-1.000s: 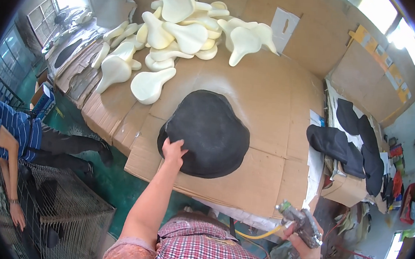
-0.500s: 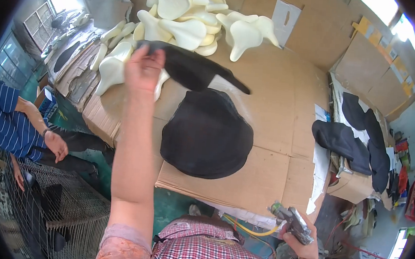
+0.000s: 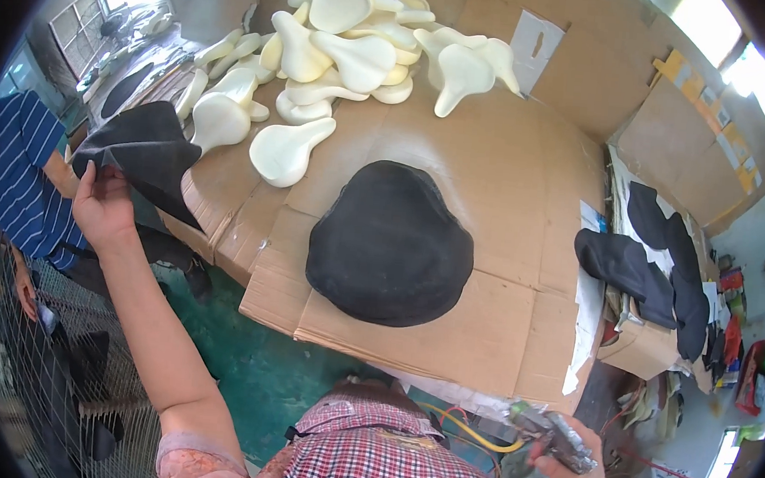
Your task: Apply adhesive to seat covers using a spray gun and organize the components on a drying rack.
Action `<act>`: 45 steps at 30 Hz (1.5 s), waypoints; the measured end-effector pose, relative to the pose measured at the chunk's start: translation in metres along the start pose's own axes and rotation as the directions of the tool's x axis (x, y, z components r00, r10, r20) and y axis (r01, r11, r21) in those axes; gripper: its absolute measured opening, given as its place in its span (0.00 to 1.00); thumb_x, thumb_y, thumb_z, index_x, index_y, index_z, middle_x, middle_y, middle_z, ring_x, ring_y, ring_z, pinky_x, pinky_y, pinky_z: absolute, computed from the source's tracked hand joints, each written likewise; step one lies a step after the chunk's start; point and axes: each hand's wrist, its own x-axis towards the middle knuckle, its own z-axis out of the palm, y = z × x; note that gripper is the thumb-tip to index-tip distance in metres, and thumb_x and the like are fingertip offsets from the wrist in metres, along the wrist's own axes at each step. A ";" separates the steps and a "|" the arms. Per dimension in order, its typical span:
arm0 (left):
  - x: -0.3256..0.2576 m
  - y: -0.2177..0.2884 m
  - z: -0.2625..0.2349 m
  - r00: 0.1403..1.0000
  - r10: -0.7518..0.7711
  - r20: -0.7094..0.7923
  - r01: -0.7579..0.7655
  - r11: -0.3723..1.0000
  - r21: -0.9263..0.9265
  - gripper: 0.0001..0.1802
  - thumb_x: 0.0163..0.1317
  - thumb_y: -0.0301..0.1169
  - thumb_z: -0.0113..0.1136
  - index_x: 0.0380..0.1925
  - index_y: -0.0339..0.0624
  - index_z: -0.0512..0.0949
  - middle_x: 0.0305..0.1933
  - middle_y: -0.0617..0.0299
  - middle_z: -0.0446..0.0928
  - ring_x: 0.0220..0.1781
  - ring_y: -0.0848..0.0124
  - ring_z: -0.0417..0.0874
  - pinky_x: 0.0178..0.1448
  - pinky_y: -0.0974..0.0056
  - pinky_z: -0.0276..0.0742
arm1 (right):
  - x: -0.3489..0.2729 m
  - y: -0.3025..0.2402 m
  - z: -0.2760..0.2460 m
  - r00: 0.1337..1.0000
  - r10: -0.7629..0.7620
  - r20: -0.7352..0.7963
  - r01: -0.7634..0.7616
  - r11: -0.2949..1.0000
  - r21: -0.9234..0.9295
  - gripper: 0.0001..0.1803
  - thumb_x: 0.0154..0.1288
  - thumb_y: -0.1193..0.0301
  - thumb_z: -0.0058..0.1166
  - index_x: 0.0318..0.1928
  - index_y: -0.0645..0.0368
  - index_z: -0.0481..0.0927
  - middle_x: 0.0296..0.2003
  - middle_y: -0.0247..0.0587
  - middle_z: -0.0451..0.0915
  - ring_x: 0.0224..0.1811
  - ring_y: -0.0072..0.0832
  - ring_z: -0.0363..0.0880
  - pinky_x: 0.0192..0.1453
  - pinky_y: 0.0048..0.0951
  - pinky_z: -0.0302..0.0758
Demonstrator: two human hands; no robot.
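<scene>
Out to the left, my left hand (image 3: 104,208) pinches the edge of a floppy black saddle cover (image 3: 145,153), which hangs past the table's left edge. At the lower right my right hand (image 3: 575,470) is wrapped round a stained metal spray gun (image 3: 556,437) with a yellow hose near it. A stack of black saddle covers (image 3: 391,244) lies on the cardboard-topped table (image 3: 501,325) in front of me. Beyond it and to the left is a heap of cream foam saddle pads (image 3: 360,62); one single pad (image 3: 289,153) lies closest to the stack.
A person in a striped shirt (image 3: 18,183) is at the left, close to my left hand, beside a wire mesh rack (image 3: 132,399). More black pieces (image 3: 627,267) lie on a side stand at the right. Cardboard walls (image 3: 593,76) rise behind the table.
My left hand has swung from above the table out to the left and nearer me, carrying the black cover. The foam pad near the stack has come into full view. My right hand has shifted slightly.
</scene>
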 end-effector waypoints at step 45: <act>-0.221 -0.296 -0.043 0.633 -0.457 -0.624 0.773 0.415 0.480 0.19 0.50 0.23 0.60 0.44 0.42 0.70 0.40 0.57 0.73 0.37 0.65 0.75 0.39 0.56 0.73 | -0.002 0.002 0.004 0.979 -0.143 -0.144 0.129 0.986 -0.101 0.33 0.44 0.85 0.59 0.56 0.69 0.69 0.30 0.42 0.78 0.33 0.22 0.76 0.37 0.22 0.73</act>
